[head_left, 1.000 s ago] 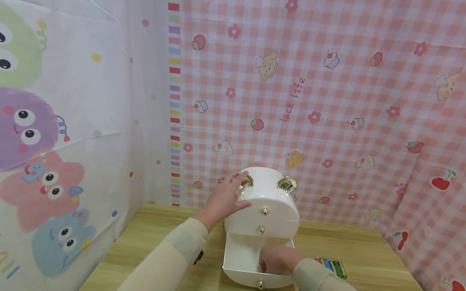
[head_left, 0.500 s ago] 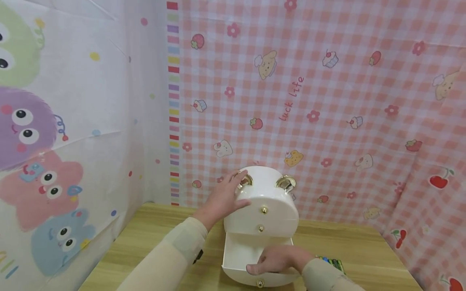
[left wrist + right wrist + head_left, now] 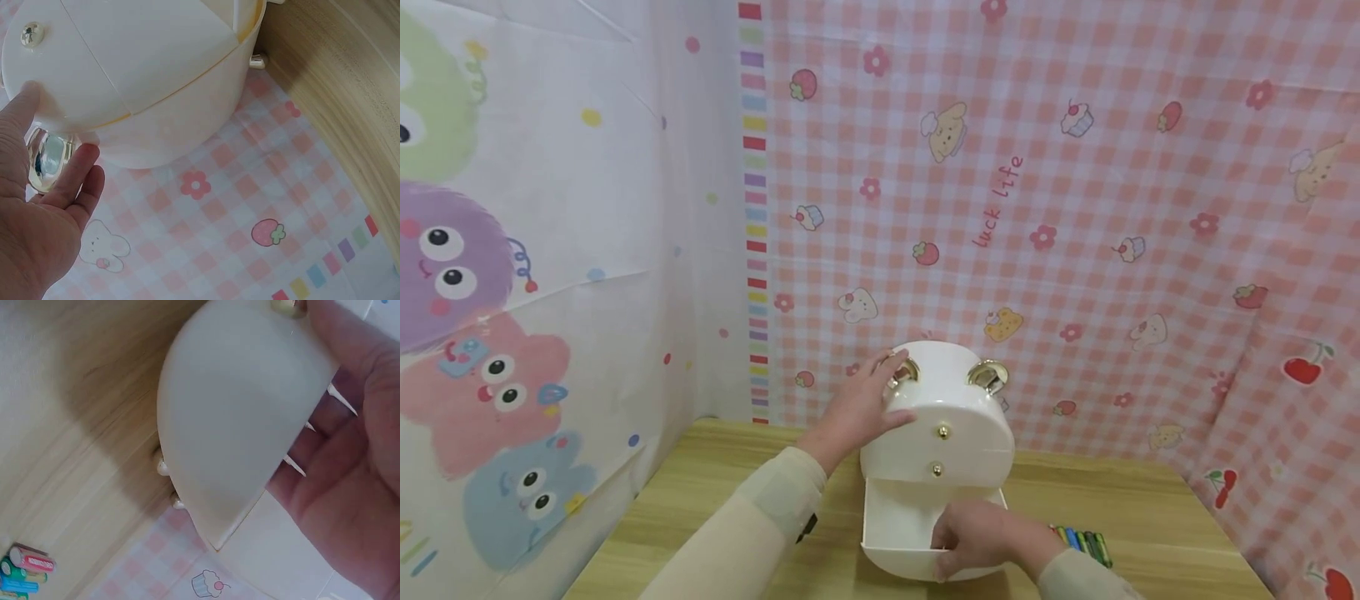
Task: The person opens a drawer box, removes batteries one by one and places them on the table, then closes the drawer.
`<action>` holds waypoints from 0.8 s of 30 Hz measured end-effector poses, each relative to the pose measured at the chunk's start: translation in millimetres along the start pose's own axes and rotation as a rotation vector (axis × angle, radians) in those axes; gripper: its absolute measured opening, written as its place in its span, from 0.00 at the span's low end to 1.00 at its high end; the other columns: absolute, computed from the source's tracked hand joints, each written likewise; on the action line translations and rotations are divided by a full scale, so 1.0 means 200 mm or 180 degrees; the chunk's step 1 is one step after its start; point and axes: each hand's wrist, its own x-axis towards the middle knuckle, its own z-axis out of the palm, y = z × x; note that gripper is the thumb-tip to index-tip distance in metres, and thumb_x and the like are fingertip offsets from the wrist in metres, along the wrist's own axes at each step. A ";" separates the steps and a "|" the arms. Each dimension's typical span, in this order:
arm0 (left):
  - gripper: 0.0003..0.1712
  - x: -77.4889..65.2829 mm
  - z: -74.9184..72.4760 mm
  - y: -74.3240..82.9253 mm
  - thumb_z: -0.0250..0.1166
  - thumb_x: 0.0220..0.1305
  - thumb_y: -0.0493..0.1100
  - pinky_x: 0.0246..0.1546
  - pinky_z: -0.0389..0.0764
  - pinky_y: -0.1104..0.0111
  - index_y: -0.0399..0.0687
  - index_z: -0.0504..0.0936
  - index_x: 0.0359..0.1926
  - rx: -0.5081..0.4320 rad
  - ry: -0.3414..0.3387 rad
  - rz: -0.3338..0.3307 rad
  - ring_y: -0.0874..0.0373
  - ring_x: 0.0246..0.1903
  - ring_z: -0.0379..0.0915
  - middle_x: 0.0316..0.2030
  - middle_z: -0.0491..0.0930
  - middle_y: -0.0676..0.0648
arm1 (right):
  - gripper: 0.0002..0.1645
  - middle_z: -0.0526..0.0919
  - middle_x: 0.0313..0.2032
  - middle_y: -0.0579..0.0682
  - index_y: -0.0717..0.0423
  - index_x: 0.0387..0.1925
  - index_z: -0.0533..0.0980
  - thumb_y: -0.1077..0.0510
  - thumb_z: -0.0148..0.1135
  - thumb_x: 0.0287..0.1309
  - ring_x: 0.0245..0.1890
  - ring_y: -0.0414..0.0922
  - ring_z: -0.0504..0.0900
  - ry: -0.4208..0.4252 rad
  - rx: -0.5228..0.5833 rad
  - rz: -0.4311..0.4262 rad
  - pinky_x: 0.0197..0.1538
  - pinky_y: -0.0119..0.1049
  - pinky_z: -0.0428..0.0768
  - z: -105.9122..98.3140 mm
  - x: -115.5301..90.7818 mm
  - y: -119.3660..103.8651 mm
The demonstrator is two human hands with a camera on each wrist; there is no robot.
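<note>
A white drawer box [image 3: 977,450] with gold knobs and gold ear-like handles stands on the table. Its bottom drawer [image 3: 891,521] is pulled out, and the part of its inside that shows holds nothing. My left hand [image 3: 859,408] grips the box's upper left, thumb on the front face and fingers around the gold ear [image 3: 49,164]. My right hand [image 3: 981,537] pinches the drawer's front wall [image 3: 231,406]: the thumb lies outside near the knob [image 3: 289,306], the other fingers inside over the rim. The knob is covered in the head view.
Several colourful batteries [image 3: 1086,543] lie side by side on the wooden table [image 3: 1142,508], right of the drawer. A pink checked cloth [image 3: 1060,192] hangs behind the box. White cloth with cartoon figures [image 3: 617,200] covers the left side.
My right hand has come up from inside the drawer and taken hold of its front wall, with the thumb now outside. The drawer has slid in slightly. My left hand has stayed put.
</note>
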 end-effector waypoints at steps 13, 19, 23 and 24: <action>0.54 -0.01 0.00 0.00 0.79 0.63 0.56 0.66 0.80 0.42 0.56 0.61 0.84 0.0025 0.0022 0.0006 0.36 0.65 0.78 0.81 0.62 0.41 | 0.21 0.77 0.23 0.33 0.43 0.23 0.79 0.40 0.85 0.41 0.24 0.31 0.72 0.1785 -0.1637 -0.0517 0.29 0.26 0.68 0.14 -0.03 -0.03; 0.54 -0.01 0.00 0.01 0.79 0.63 0.56 0.67 0.80 0.42 0.55 0.61 0.83 0.0004 0.0009 -0.0002 0.36 0.66 0.78 0.81 0.62 0.41 | 0.35 0.71 0.14 0.38 0.47 0.17 0.67 0.34 0.85 0.35 0.13 0.37 0.70 0.2897 -0.2771 -0.0478 0.17 0.30 0.60 0.29 -0.03 -0.07; 0.54 0.00 0.00 0.01 0.79 0.63 0.57 0.68 0.79 0.42 0.56 0.61 0.84 0.0015 0.0002 -0.0029 0.36 0.67 0.77 0.81 0.61 0.41 | 0.37 0.67 0.08 0.38 0.45 0.10 0.63 0.35 0.81 0.45 0.08 0.34 0.62 0.2978 -0.3024 -0.0281 0.12 0.29 0.54 0.37 -0.06 -0.10; 0.54 0.00 0.00 0.01 0.79 0.64 0.57 0.68 0.79 0.42 0.56 0.61 0.84 0.0019 0.0002 -0.0031 0.36 0.67 0.76 0.81 0.61 0.41 | 0.37 0.67 0.07 0.38 0.45 0.08 0.63 0.36 0.81 0.47 0.07 0.34 0.61 0.2919 -0.3014 -0.0237 0.12 0.28 0.53 0.38 -0.06 -0.10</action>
